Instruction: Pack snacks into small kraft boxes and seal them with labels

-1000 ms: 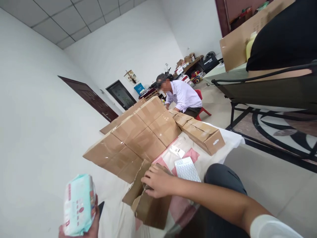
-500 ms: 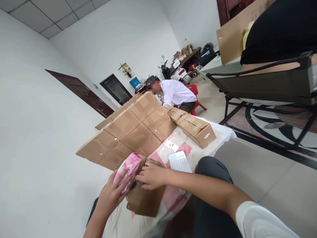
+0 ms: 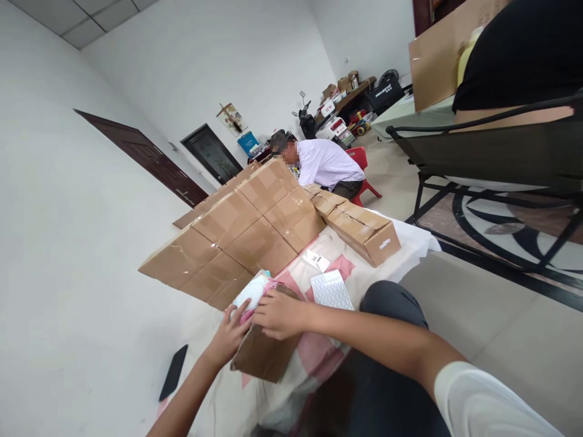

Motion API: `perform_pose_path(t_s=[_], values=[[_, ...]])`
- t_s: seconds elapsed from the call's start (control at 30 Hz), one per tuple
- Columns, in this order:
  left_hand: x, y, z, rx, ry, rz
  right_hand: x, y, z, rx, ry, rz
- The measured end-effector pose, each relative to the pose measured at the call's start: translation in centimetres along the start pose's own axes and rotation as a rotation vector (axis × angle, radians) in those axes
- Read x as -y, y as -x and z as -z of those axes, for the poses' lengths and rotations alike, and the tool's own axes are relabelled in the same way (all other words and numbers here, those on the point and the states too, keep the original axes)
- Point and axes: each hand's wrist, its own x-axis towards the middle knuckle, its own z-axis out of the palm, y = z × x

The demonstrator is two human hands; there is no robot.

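Note:
A small open cardboard box (image 3: 266, 357) stands tilted on the cloth in front of me. At its opening lies a soft pink and white packet (image 3: 250, 293) with a pale blue face. My left hand (image 3: 231, 335) grips the near side of this packet, fingers spread along it. Curled over the box's upper edge, my right hand (image 3: 279, 314) is closed, its fingertips close against the packet. What lies deeper in the box is hidden. Just right of the box is a white keyboard-like patterned item (image 3: 331, 290), partly behind my right forearm.
Tall cardboard partition panels (image 3: 248, 227) and a long carton (image 3: 364, 233) border the cloth-covered table (image 3: 421, 243). A black flat object (image 3: 173, 372) lies at the left edge. A small white card (image 3: 316, 260) rests beyond. Another person (image 3: 330, 164) sits behind the partition; a folding chair (image 3: 492, 139) stands right.
My left hand has brought the packet lower and towards the box opening, turning its white and blue face up. My right hand has shifted slightly up against it. The black flat object shows more.

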Motion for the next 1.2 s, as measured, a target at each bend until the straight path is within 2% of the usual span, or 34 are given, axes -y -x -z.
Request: perform_pose_path(t_s=[0.27,0.47,0.53,0.6,0.7,0.77,0.83,0.93,1.03,1.2], values=[[-1.5,-0.5,0.0,-0.075,0.111,0.001,0.3,0.0,0.0,0.042,-0.057,-0.003],[-1.9,-0.4,-0.2,-0.047,0.141,0.044,0.1,0.2,1.1,0.1,-0.115,0.008],[-1.9,-0.6,0.1,-0.057,0.155,0.04,-0.2,0.2,1.6,0.071,-0.152,0.025],[-2.0,-1.1,0.6,-0.051,0.177,0.025,-0.6,0.2,2.2,-0.039,-0.194,-0.002],[-2.5,-2.3,1.3,0.031,0.213,-0.044,-1.9,0.2,3.0,-0.185,-0.263,-0.189],[-2.9,-3.4,1.3,0.128,0.248,-0.054,-3.0,0.4,3.2,-0.143,-0.333,-0.33],[-3.2,-4.4,1.1,0.233,0.319,0.022,-4.0,0.7,3.0,-0.029,-0.416,-0.406],[-3.2,-5.6,0.8,0.358,0.505,0.149,-5.0,1.0,2.6,0.084,-0.507,-0.384],[-2.6,-5.9,0.8,0.423,0.687,0.204,-5.7,1.1,2.3,0.096,-0.509,-0.371],[-1.4,-5.7,1.2,0.548,1.02,0.455,-7.0,1.1,1.8,0.144,-0.521,-0.413]])
